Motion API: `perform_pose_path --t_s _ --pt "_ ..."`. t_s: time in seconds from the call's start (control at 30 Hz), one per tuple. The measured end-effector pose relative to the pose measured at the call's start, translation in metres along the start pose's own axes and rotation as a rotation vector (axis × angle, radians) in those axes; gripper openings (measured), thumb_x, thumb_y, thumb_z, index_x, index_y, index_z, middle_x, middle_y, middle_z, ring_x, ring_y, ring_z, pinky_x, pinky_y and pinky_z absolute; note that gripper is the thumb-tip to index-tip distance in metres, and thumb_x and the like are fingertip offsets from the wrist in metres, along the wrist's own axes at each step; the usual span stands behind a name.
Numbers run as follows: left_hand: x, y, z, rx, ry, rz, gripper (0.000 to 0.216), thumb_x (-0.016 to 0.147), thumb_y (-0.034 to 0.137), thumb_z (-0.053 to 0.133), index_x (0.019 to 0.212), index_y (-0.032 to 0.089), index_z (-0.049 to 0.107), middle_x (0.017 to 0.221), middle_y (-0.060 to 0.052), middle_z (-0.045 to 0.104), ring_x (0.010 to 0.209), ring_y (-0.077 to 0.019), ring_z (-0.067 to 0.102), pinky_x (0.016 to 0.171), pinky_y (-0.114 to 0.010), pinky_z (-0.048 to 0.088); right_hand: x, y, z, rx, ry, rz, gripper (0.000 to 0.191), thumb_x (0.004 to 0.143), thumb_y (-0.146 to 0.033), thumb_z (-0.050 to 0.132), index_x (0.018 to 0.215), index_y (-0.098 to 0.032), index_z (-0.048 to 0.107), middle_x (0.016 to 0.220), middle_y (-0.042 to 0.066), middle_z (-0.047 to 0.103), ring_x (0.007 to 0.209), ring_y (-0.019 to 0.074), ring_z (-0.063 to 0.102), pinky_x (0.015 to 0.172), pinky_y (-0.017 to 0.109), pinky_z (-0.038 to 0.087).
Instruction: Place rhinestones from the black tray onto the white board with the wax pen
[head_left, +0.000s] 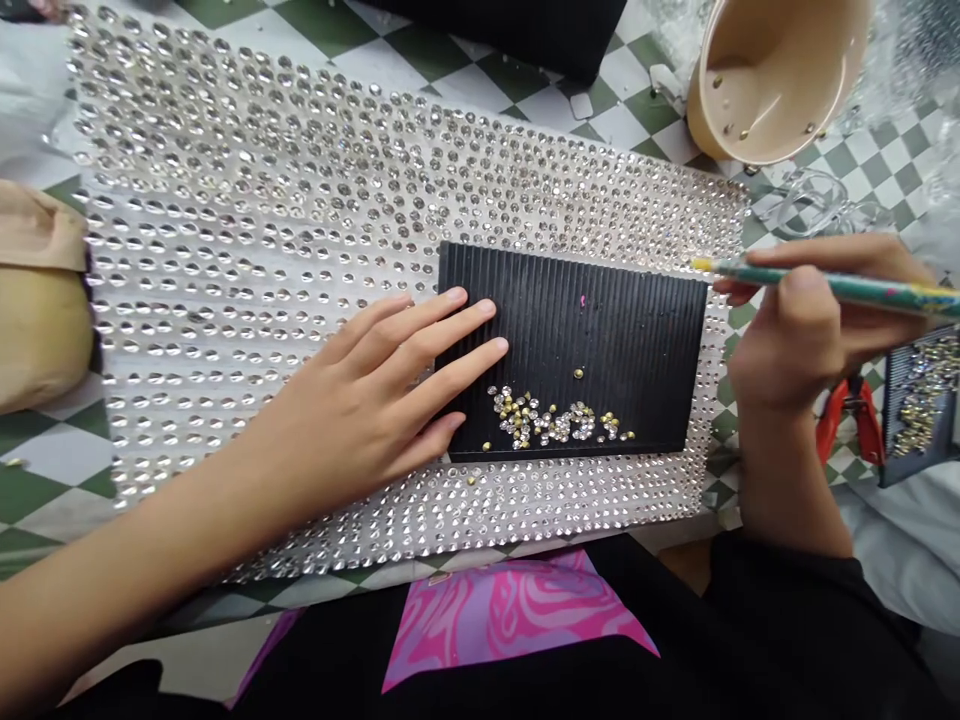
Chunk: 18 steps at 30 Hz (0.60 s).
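Observation:
My left hand lies with its fingers spread, the fingertips resting on the left side of a black ridged tray. Loose rhinestones, some clear side up and some gold side up, lie along the tray's near edge. Beneath the tray spreads a white sheet covered with rows of clear rhinestones. Over the tray's far right corner, my right hand grips a green pencil-like stick with a yellow tip pointing left. That tip is close to the sheet; I cannot tell whether it touches.
A beige cup with a few stones inside stands at the far right. Red-handled pliers and another dark tray of stones lie at right. A tan pouch-like object sits at left. A black object occupies the back.

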<state>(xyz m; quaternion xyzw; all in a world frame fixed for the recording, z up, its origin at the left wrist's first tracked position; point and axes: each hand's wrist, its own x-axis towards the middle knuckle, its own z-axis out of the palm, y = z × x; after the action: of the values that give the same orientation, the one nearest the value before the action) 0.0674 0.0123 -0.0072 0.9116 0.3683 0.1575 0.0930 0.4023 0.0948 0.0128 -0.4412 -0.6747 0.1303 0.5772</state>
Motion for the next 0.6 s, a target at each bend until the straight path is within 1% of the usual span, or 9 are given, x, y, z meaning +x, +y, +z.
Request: perform_pose_path --t_s 0.07,0.13,0.2,0.33,0.47,0.6 --pt "-0.001 -0.001 0.001 0.002 0.000 -0.003 0.068 0.114 0.027 0.048 0.177 0.024 0.025 0.175 -0.011 0.052 0.168 -0.0284 0.044 0.144 -0.047 0.035 0.006 0.016 -0.002 -0.037 0.031 -0.019 0.019 0.086 -0.014 0.065 0.085 -0.018 0.084 0.069 0.002 0.074 0.053 0.0148 0.071 0.045 0.029 0.052" --pt "-0.002 -0.002 0.001 0.004 -0.001 -0.011 0.071 0.114 0.028 0.047 0.179 0.027 0.018 0.176 -0.009 0.051 0.169 -0.0274 0.043 0.144 -0.047 0.036 0.008 0.028 -0.006 -0.062 0.016 -0.032 0.018 0.086 -0.014 0.065 0.084 -0.018 0.083 0.070 0.002 0.075 0.052 0.0140 0.071 0.045 0.028 0.052" --pt "-0.003 -0.003 0.001 0.009 -0.015 -0.007 0.072 0.115 0.028 0.047 0.180 0.028 0.015 0.176 -0.009 0.051 0.169 -0.0279 0.044 0.143 -0.048 0.038 0.008 0.035 -0.009 -0.073 -0.012 -0.037 0.017 0.086 -0.011 0.067 0.084 -0.018 0.082 0.072 0.003 0.076 0.052 0.0130 0.071 0.046 0.028 0.052" --pt "-0.004 -0.003 0.001 0.018 -0.008 -0.006 0.073 0.115 0.028 0.047 0.180 0.026 0.015 0.176 -0.010 0.051 0.169 -0.0292 0.044 0.143 -0.050 0.037 0.006 0.038 -0.010 -0.095 -0.071 -0.068 0.016 0.087 -0.011 0.066 0.083 -0.018 0.080 0.069 0.003 0.073 0.053 0.0139 0.071 0.048 0.029 0.051" --pt "-0.003 -0.002 0.002 0.002 -0.013 -0.020 0.071 0.115 0.029 0.047 0.179 0.029 0.016 0.177 -0.008 0.050 0.170 -0.0264 0.042 0.145 -0.047 0.034 0.007 0.038 -0.009 -0.182 -0.058 -0.091 0.015 0.084 -0.019 0.064 0.080 -0.018 0.078 0.064 0.001 0.068 0.054 0.0146 0.069 0.050 0.031 0.051" --pt "-0.003 -0.001 0.001 0.002 -0.016 -0.035 0.072 0.115 0.029 0.047 0.179 0.031 0.015 0.177 -0.007 0.050 0.169 -0.0262 0.044 0.144 -0.046 0.036 0.009 0.037 -0.008 -0.228 -0.077 -0.142 0.017 0.081 -0.019 0.062 0.078 -0.017 0.078 0.064 0.000 0.071 0.054 0.0129 0.066 0.055 0.031 0.054"
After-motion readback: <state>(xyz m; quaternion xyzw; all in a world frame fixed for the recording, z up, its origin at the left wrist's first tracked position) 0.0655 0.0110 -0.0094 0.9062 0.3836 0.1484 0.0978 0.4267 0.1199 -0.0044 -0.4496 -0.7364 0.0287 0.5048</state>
